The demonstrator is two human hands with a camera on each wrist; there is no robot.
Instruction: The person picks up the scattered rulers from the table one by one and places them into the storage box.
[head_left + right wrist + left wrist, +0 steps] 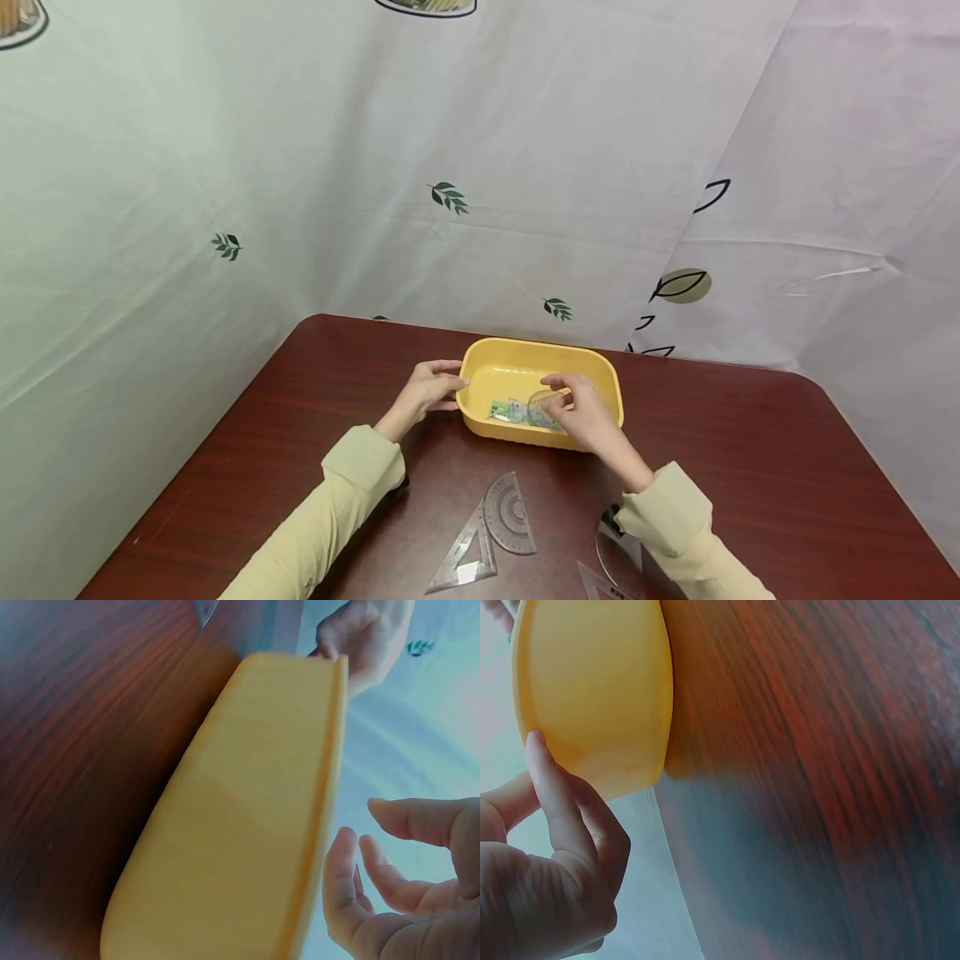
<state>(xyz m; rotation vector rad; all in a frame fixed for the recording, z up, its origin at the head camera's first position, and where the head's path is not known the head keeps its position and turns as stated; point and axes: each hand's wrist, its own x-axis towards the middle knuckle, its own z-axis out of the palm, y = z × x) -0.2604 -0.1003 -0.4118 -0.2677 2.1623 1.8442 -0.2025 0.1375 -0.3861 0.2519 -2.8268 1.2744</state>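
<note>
A yellow plastic basket (480,427) stands toward the back of the table. My left hand (429,387) holds its left end, thumb at the rim and the other fingers along the outside; the left wrist view shows a fingertip (536,739) against the rim. My right hand (585,408) is over the basket's right half, thumb and fingers apart. The right wrist view shows nothing between those fingers (394,889). Below that hand in the basket lies a clear round disc with markings (538,410), partly covered by the hand, beside a green printed piece (498,408).
Nearer on the table lie a clear set square (486,560) and a clear protractor (506,515), touching or overlapping. Another clear round piece (619,558) and a clear triangle corner (592,583) lie by the right sleeve. A hanging cloth (375,208) stands behind the table.
</note>
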